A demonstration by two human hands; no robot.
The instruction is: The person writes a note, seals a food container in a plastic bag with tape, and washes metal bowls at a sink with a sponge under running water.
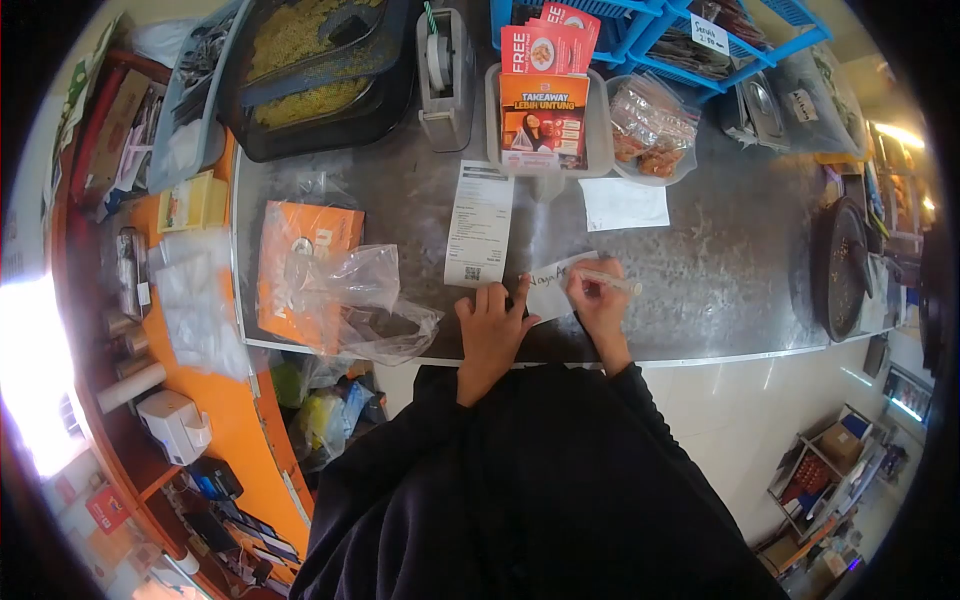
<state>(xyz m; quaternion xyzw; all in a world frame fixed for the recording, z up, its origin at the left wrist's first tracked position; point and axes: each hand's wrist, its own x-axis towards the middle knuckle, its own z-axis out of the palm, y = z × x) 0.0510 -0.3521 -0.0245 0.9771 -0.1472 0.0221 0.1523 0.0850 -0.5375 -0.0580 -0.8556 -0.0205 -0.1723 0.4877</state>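
Note:
My right hand (600, 298) is closed round a pale marker (610, 279), its tip over a small white paper (552, 293) with dark handwriting on it. The fingers of my left hand (492, 328) are spread, pressing on the metal table and the left edge of that paper. Just above my left hand lies a long printed receipt (480, 225) with a square code at its lower end. Another white paper (626, 204) rests farther back to the right. At the left is an orange package (300, 240), partly under a clear plastic bag (370, 290).
Along the back stand a black tub (240, 125) of yellow food, a tape dispenser (446, 110), a bin of red flyers (545, 110), a bowl of bagged food (652, 130) and blue baskets (735, 70). A dark round tray (845, 265) is at the right.

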